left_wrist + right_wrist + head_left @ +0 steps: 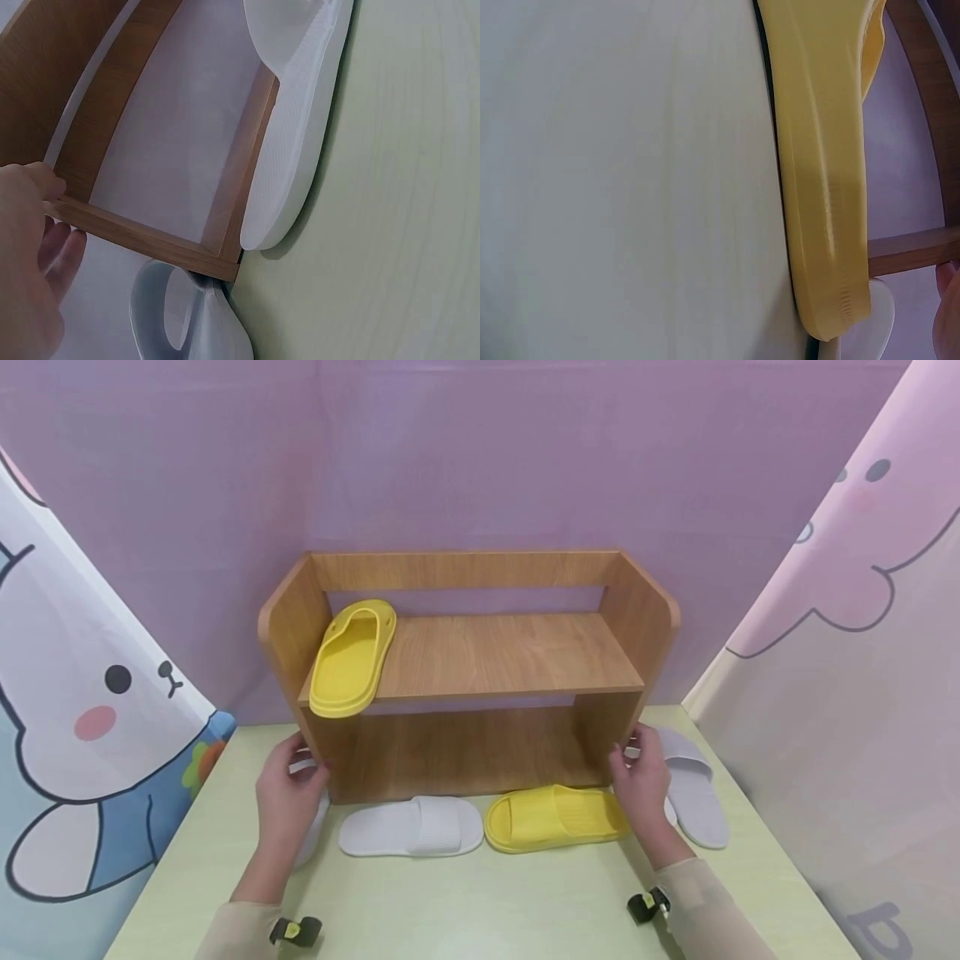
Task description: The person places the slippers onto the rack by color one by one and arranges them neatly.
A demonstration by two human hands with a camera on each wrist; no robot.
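Note:
A small two-tier wooden shoe rack (495,652) stands on the table. My left hand (288,789) grips the lower front edge of its left side panel, thumb on one face and fingers on the other; the left wrist view shows this panel edge (150,236) up close. On the opposite panel, my right hand (641,777) holds the lower front edge the same way. A yellow slipper (348,668) lies on the upper shelf at the left. Before the rack lie a white slipper (412,827) and another yellow slipper (555,818), sideways, the yellow one reaching toward my right hand.
Right of the rack rests a light grey slipper (693,793), with a white one partly hidden behind my right hand. Another pale slipper (313,831) is half covered by my left hand. A purple curtain (480,460) hangs behind, with printed cloths at both sides of the table (465,918).

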